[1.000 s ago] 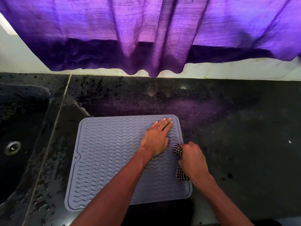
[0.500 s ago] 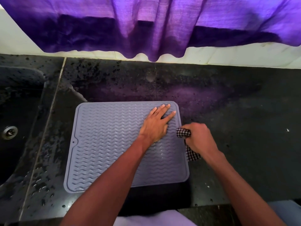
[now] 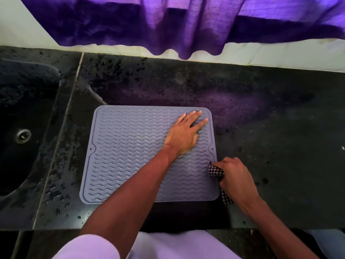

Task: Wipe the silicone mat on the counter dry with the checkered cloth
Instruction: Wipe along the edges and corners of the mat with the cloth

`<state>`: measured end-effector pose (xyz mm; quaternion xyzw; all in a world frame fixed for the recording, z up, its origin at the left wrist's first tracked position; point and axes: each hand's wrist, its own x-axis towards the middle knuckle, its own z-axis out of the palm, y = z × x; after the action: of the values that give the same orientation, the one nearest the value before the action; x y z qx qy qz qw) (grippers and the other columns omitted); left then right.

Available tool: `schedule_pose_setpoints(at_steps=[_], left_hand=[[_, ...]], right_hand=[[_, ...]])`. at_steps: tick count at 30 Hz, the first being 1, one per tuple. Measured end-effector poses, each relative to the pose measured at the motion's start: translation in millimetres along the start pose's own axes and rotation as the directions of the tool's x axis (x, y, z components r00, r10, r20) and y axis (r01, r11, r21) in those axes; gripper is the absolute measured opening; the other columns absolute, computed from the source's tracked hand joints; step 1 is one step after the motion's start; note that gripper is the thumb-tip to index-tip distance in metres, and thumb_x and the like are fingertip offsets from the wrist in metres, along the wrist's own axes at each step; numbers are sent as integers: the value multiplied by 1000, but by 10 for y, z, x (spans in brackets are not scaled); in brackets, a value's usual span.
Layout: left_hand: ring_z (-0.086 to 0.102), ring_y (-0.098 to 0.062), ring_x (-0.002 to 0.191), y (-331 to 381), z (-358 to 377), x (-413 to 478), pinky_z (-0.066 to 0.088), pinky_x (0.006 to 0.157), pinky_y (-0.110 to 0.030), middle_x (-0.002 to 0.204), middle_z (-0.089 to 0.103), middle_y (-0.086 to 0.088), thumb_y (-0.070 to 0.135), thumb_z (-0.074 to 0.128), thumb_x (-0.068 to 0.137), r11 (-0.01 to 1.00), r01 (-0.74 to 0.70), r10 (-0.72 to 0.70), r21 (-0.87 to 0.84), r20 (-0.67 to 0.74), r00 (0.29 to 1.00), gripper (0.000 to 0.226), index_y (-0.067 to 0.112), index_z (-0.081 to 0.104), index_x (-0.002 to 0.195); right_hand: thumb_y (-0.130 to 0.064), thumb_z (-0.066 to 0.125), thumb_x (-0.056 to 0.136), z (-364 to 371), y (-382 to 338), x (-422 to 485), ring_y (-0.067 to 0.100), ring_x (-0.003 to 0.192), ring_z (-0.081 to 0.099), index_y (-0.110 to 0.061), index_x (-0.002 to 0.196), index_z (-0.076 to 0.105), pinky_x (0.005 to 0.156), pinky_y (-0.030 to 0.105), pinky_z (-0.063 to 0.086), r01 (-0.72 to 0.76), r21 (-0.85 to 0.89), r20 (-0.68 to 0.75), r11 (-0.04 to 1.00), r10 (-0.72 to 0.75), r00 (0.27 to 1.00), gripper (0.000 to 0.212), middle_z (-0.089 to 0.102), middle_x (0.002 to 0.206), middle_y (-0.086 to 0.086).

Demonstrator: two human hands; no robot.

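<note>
No legible text, label, brand or number anywhere in view. Silicone mat [image 3: 130,156]: moulded wave ridges only, no maker's mark to be made out. Checkered cloth [image 3: 215,171]: plain check pattern, no tag seen. Counter [image 3: 270,131] and purple curtain [image 3: 168,25]: unmarked.

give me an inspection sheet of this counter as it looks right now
surface: black stone counter, water drops on its left part
job's things: grey mat lies flat on the counter; checkered cloth bunched at the mat's right edge
clutter: nothing seen
hands: left hand rests flat on the mat, fingers straight; right hand grips the checkered cloth
cables: nothing seen
surroundings: sink with drain at left; purple curtain hangs before the white wall behind
</note>
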<state>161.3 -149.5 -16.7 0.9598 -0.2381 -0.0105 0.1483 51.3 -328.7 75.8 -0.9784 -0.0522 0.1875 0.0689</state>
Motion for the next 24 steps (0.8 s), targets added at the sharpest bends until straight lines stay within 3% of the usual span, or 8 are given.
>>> schedule_pose_setpoints(at_steps=[5, 14, 16, 17, 18, 20, 22, 24], left_hand=[[20, -22, 154, -8, 18, 5, 14, 126, -42, 167, 21, -5, 25, 51, 93, 1000, 2, -2, -10, -10, 1000, 67, 28, 32, 157], [23, -22, 153, 172, 22, 62, 16, 126, -43, 166, 25, -5, 25, 54, 91, 997, -43, 42, -61, -26, 999, 67, 27, 36, 156], [22, -22, 153, -53, -65, -112, 15, 126, -42, 166, 25, -5, 24, 55, 91, 999, 16, -17, -47, -23, 1000, 67, 26, 37, 155], [22, -23, 153, -253, -144, -255, 16, 125, -43, 166, 25, -6, 22, 56, 91, 998, 57, -57, -15, -35, 998, 66, 25, 38, 155], [24, -25, 152, -254, -146, -212, 18, 125, -45, 165, 27, -8, 18, 57, 91, 998, 36, -40, -61, -65, 997, 66, 22, 40, 154], [36, -28, 147, -252, -232, -260, 32, 120, -47, 161, 36, -11, 6, 55, 88, 970, 16, -31, -241, -58, 998, 64, 15, 46, 151], [54, -27, 132, -150, -361, -424, 50, 104, -42, 149, 52, -12, 2, 48, 84, 935, 17, -86, -354, -178, 980, 59, 9, 56, 142], [62, -23, 118, -272, -447, -786, 55, 98, -36, 133, 65, -10, -2, 51, 83, 920, 53, -203, -389, -358, 911, 50, 6, 66, 131]], right_hand=[[2, 66, 63, 111, -69, -334, 29, 94, 56, -22, 113, 71, 67, 41, 52, -74, 15, 7, 997, 74, 997, 56, 63, 93, 2], [-5, 62, 63, 198, -83, -781, 22, 82, 63, -28, 91, 73, 62, 24, 40, -244, 64, 103, 968, 237, 966, 39, 66, 83, -3], [-4, 71, 65, 176, -247, -756, 15, 83, 68, -36, 87, 75, 66, 21, 44, -156, 232, 181, 960, 115, 977, 39, 73, 82, -5], [-3, 77, 66, 225, -402, -679, 9, 83, 68, -37, 84, 76, 68, 16, 46, -136, 409, 231, 902, 41, 972, 38, 74, 81, -9], [-2, 82, 66, 147, -376, -693, 7, 85, 69, -34, 84, 77, 68, 10, 46, -223, 572, 306, 789, 47, 951, 37, 75, 80, -10], [-7, 87, 60, 37, -360, -683, 22, 93, 70, -19, 93, 78, 73, 12, 51, -384, 859, 408, 338, 0, 913, 36, 76, 91, 6], [-21, 85, 62, 11, -318, -655, 31, 98, 68, -12, 109, 71, 82, 31, 55, -429, 898, 437, -99, 77, 896, 49, 72, 105, 16], [-26, 71, 73, -86, -366, -583, 27, 101, 68, -13, 117, 65, 85, 41, 53, -374, 872, 426, -315, 112, 898, 46, 70, 112, 11]])
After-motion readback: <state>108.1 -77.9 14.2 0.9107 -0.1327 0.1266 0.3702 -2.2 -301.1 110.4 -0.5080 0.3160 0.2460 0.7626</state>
